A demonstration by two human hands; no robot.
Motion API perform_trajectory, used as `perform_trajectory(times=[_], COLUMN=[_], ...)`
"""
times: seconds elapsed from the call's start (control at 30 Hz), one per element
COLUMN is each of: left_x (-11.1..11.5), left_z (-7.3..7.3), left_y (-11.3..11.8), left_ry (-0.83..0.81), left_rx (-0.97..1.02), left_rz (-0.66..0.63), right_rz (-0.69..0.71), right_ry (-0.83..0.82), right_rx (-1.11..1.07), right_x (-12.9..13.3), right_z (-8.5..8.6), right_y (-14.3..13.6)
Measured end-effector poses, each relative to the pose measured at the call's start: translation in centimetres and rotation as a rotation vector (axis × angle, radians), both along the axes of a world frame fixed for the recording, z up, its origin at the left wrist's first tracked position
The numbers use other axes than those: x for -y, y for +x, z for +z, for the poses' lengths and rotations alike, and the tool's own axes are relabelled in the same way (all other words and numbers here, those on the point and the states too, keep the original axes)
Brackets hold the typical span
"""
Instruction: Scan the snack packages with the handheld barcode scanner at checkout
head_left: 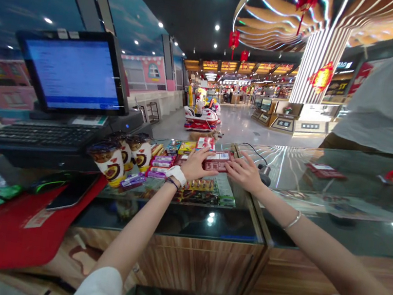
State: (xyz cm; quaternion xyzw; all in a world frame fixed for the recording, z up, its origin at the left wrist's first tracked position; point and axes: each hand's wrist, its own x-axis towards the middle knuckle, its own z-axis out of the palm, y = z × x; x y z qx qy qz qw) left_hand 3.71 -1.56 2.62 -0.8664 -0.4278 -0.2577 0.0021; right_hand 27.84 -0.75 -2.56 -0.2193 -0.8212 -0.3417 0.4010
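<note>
Between my two hands, over the glass counter, is a dark red packet (217, 160) with a white label. My left hand (196, 165), with a white watch at the wrist, grips its left end. At the right end my right hand (246, 172) has its fingers on the packet's edge. Purple-wrapped sticks (162, 162) lie left of my left hand, beside several patterned cups (141, 153). A red and white box (206, 142) sits just behind the packet, and a yellow box (186, 147) is to its left.
A monitor (74, 72) and keyboard (39, 134) stand at the left, above a red mat (21, 234) holding a phone (73, 192). Another dark red packet (326, 171) lies on the right counter, near a person in a white shirt (391, 102).
</note>
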Motion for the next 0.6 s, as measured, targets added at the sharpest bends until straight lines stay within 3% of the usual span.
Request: perform_trajectory(times=[0.07, 0.17, 0.27, 0.4, 0.6], left_x=[-0.5, -1.0, -1.1, -0.8, -0.4], left_z=[0.3, 0.3, -0.1, -0.6, -1.0], left_y=[0.5, 1.1, 1.2, 0.8, 0.5], left_ry=[0.017, 0.086, 0.190, 0.321, 0.401], left_rx=[-0.006, 0.010, 0.027, -0.008, -0.100], left_rz=[-0.027, -0.053, -0.053, -0.033, -0.044], right_rz=[-0.013, -0.046, -0.079, -0.024, -0.005], right_ry=[0.090, 0.083, -0.015, -0.187, -0.393], right_rx=[0.000, 0.004, 0.003, -0.018, -0.062], right_x=[-0.1, -0.1, 0.0, 0.1, 0.1], right_z=[-0.1, -0.3, -0.2, 0.3, 0.8], right_y=[0.4, 0.7, 0.6, 0.6, 1.4])
